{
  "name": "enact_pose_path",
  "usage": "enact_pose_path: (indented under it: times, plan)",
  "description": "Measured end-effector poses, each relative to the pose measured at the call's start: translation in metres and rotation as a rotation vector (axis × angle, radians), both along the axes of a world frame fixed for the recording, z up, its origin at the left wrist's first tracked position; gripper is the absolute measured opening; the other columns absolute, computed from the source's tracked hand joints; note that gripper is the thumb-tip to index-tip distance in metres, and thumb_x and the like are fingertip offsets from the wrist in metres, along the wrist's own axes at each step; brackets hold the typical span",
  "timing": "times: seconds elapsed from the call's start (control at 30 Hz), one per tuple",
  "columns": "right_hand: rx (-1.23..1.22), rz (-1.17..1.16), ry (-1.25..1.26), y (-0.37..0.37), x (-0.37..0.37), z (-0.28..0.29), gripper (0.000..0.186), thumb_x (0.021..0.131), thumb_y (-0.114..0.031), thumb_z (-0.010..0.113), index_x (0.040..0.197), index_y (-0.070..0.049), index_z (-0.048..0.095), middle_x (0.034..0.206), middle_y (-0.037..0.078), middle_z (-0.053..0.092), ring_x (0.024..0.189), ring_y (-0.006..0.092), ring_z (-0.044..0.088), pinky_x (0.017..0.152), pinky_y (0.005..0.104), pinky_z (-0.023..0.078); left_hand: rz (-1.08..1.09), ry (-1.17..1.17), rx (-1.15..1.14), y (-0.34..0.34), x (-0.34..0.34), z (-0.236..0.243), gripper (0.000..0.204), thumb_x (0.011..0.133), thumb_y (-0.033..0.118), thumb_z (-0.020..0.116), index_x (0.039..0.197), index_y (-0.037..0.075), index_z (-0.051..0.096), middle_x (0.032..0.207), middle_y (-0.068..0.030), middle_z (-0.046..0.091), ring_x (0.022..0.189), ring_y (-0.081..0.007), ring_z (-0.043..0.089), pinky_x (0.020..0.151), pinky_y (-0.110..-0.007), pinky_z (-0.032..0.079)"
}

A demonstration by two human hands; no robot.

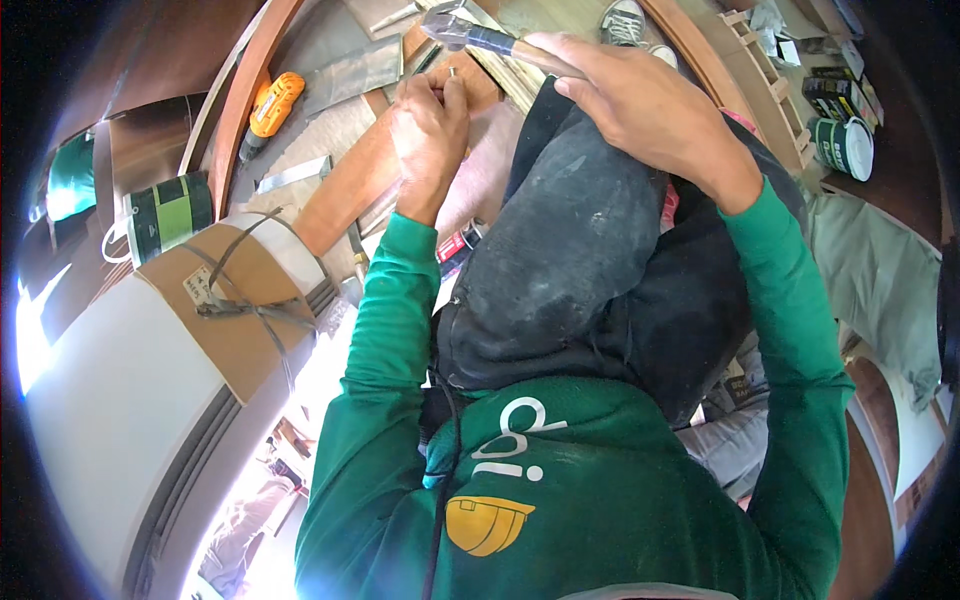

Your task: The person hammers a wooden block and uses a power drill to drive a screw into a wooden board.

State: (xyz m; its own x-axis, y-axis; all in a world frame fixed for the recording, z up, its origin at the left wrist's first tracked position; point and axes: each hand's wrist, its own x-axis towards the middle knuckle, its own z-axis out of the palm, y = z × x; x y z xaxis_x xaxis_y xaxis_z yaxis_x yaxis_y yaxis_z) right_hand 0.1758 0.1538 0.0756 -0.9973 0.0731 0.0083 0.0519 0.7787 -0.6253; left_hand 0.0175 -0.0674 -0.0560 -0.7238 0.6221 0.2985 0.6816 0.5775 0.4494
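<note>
My right hand (650, 110) is wrapped round the handle of a hammer (490, 40). The hammer's metal head is raised over the work, above and close to my left hand (428, 135). Thumb and fingers of that left hand pinch a small nail (452, 72), whose head shows just above the fingertips. Below it lies a reddish-brown wooden board (350, 185), slanting from upper right to lower left beside my leg. The nail's point is hidden, so I cannot tell whether it touches the wood.
An orange drill (272, 105) lies at the left near a curved wooden edge, with a grey metal sheet (355, 75) beside it. A tied cardboard-wrapped stack (190, 300) and a green bucket (168, 212) stand left. A red tube (456, 246) lies by my leg. Another bucket (842, 148) is right.
</note>
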Motion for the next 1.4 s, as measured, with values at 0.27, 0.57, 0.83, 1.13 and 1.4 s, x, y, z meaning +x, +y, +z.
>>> enact_pose_path:
  times: [0.27, 0.57, 0.83, 1.13, 1.4]
  plan:
    - [0.203, 0.087, -0.043, -0.011, -0.016, -0.012, 0.045, 0.104, -0.014, 0.058, 0.149, -0.008, 0.058, 0.117, 0.023, 0.072, 0.104, 0.0438, 0.069, 0.090, 0.0524, 0.055, 0.100, -0.249, 0.044, 0.003, -0.003, 0.009, 0.034, 0.095, 0.031, 0.070, 0.097, -0.003, 0.075, 0.094, -0.0228, 0.074, 0.090, -0.0399, 0.072, 0.083, -0.049, 0.056]
    - [0.266, 0.147, -0.021, -0.007, -0.024, -0.014, 0.046, 0.100, -0.011, 0.057, 0.146, -0.007, 0.058, 0.107, 0.024, 0.072, 0.094, 0.0441, 0.071, 0.081, 0.0533, 0.057, 0.107, -0.256, 0.060, 0.004, -0.005, 0.007, 0.033, 0.094, 0.030, 0.071, 0.096, -0.002, 0.075, 0.091, -0.0237, 0.074, 0.087, -0.0400, 0.074, 0.081, -0.049, 0.056]
    - [0.309, 0.110, -0.056, -0.007, -0.021, -0.022, 0.058, 0.098, -0.006, 0.053, 0.155, -0.012, 0.051, 0.105, 0.023, 0.072, 0.089, 0.0454, 0.072, 0.080, 0.0539, 0.058, 0.094, -0.283, 0.103, 0.003, -0.003, 0.011, 0.031, 0.094, 0.028, 0.071, 0.092, -0.003, 0.073, 0.091, -0.0255, 0.073, 0.087, -0.0418, 0.073, 0.081, -0.050, 0.056]
    - [0.153, -0.036, -0.041, -0.007, -0.015, -0.004, 0.057, 0.106, -0.011, 0.057, 0.161, -0.015, 0.046, 0.120, 0.023, 0.071, 0.108, 0.0440, 0.066, 0.094, 0.0499, 0.053, 0.052, -0.268, 0.139, -0.006, -0.002, 0.010, 0.030, 0.098, 0.026, 0.067, 0.101, -0.004, 0.069, 0.096, -0.0269, 0.072, 0.088, -0.0427, 0.071, 0.080, -0.050, 0.056]
    - [0.109, -0.014, 0.006, -0.004, -0.003, -0.009, 0.055, 0.104, -0.013, 0.056, 0.158, -0.017, 0.049, 0.109, 0.025, 0.071, 0.098, 0.0460, 0.069, 0.087, 0.0538, 0.055, 0.032, -0.202, 0.109, 0.001, -0.006, 0.004, 0.031, 0.096, 0.028, 0.068, 0.093, -0.002, 0.071, 0.087, -0.0237, 0.072, 0.084, -0.0413, 0.071, 0.079, -0.050, 0.056]
